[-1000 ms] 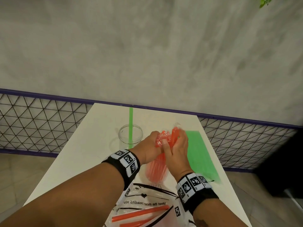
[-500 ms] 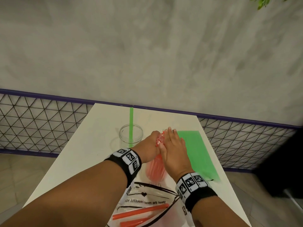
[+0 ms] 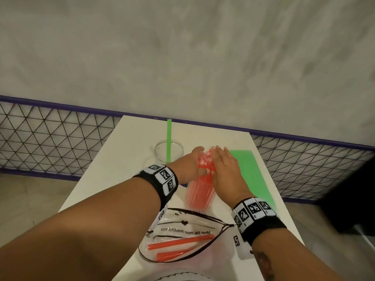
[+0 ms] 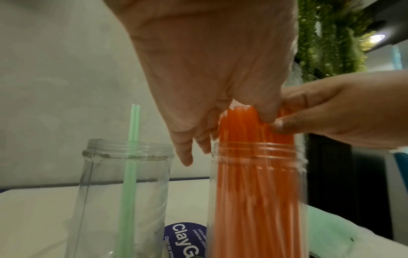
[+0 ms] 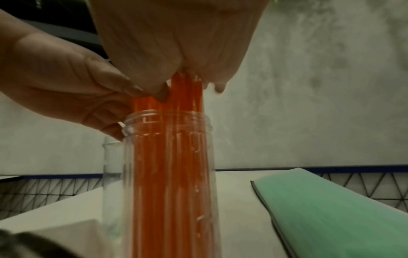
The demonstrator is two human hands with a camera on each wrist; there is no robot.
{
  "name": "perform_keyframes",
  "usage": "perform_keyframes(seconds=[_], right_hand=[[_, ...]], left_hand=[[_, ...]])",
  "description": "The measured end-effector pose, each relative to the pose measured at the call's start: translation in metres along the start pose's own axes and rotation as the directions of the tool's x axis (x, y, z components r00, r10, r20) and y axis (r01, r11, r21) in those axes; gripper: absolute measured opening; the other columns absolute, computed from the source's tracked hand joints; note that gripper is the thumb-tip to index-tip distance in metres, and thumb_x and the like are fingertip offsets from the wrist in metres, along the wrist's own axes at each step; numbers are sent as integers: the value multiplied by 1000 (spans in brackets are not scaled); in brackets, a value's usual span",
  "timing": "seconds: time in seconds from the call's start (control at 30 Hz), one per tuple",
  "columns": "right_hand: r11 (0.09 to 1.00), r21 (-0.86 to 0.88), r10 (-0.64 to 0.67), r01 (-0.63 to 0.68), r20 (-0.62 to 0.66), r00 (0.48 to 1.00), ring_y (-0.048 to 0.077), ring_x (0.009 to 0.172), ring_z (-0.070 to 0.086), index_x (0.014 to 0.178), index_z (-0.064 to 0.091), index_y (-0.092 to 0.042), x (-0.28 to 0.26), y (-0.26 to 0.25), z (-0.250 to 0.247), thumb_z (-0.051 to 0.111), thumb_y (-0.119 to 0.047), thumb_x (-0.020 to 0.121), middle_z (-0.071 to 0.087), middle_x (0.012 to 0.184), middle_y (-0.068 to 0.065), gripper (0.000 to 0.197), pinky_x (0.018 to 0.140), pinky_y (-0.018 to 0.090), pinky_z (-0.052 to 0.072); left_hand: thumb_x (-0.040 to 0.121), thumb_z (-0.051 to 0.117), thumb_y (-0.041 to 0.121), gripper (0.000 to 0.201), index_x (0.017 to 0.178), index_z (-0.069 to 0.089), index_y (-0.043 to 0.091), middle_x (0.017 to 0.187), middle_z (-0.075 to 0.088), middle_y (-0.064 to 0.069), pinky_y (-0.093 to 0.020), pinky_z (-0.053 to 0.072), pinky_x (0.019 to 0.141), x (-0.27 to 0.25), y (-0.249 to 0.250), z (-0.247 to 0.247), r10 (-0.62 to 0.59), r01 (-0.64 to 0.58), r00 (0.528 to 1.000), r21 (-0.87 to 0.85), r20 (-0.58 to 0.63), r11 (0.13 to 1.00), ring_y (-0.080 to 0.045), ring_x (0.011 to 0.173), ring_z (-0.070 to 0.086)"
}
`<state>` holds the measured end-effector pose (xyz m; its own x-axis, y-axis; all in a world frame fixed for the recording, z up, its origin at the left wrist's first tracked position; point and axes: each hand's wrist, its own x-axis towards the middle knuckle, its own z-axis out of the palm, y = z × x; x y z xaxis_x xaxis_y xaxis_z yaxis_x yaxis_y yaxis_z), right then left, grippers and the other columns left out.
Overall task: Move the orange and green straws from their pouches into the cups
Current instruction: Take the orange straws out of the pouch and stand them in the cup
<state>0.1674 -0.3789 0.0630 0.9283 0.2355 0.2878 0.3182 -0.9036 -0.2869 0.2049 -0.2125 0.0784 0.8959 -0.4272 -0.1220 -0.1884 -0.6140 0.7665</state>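
A thick bundle of orange straws (image 3: 200,190) stands upright in a clear cup (image 5: 170,174) at mid-table. My left hand (image 3: 191,165) grips the bundle's top from the left, where crumpled wrapping (image 3: 205,160) shows. My right hand (image 3: 225,169) cups the top from the right, thumb on the straws and fingers laid over them. Just to the left, a second clear cup (image 4: 123,174) holds two green straws (image 3: 168,138). The flat green pouch (image 3: 251,175) lies to the right. Near me, a clear printed pouch (image 3: 182,226) holds loose orange straws (image 3: 180,241).
The narrow white table (image 3: 113,171) runs away from me to a purple-railed wire fence (image 3: 50,138) and a grey wall. The table drops off on both sides. A round blue sticker (image 4: 185,240) lies between the cups.
The orange bundle has sunk down into its cup. My right hand shifted from gripping its side to lying over its top. The left hand has stayed on the bundle.
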Motion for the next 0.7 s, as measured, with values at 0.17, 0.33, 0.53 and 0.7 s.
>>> perform_keyframes(seconds=[0.17, 0.33, 0.53, 0.7], right_hand=[[982, 62, -131, 177, -453, 882, 28, 134, 36, 132, 51, -6, -23, -39, -8, 49, -17, 76, 47, 136, 15, 57, 115, 40, 26], [943, 181, -299, 279, 93, 950, 19, 86, 56, 99, 67, -12, -49, -67, 22, 54, -4, 82, 62, 93, 3, 22, 73, 26, 42], [960, 58, -231, 275, 718, 656, 26, 97, 60, 116, 66, -12, -59, -76, 73, 55, -18, 91, 65, 113, 8, 28, 80, 32, 47], [954, -17, -165, 298, 802, 573, 24, 81, 56, 105, 61, -14, -69, -75, 90, 64, -33, 88, 61, 101, 7, 26, 69, 31, 44]], left_hand=[[84, 76, 39, 63, 129, 41, 15, 128, 55, -7, -35, 54, 88, -39, -10, 4, -114, 24, 956, -315, -270, 949, -21, 112, 59], [84, 76, 22, 19, 87, 69, 5, 103, 66, -7, -29, 44, 82, -86, -58, 7, -184, 184, 981, 0, -66, 983, -19, 98, 61], [92, 63, 18, 31, 123, 67, 13, 130, 64, -5, -19, 46, 79, -108, -98, 36, -433, 232, 847, 519, 307, 822, -20, 115, 59], [87, 49, -7, 58, 140, 53, 18, 138, 46, -6, -33, 47, 99, -103, -114, 50, -252, 223, 966, 317, 51, 922, -25, 116, 58]])
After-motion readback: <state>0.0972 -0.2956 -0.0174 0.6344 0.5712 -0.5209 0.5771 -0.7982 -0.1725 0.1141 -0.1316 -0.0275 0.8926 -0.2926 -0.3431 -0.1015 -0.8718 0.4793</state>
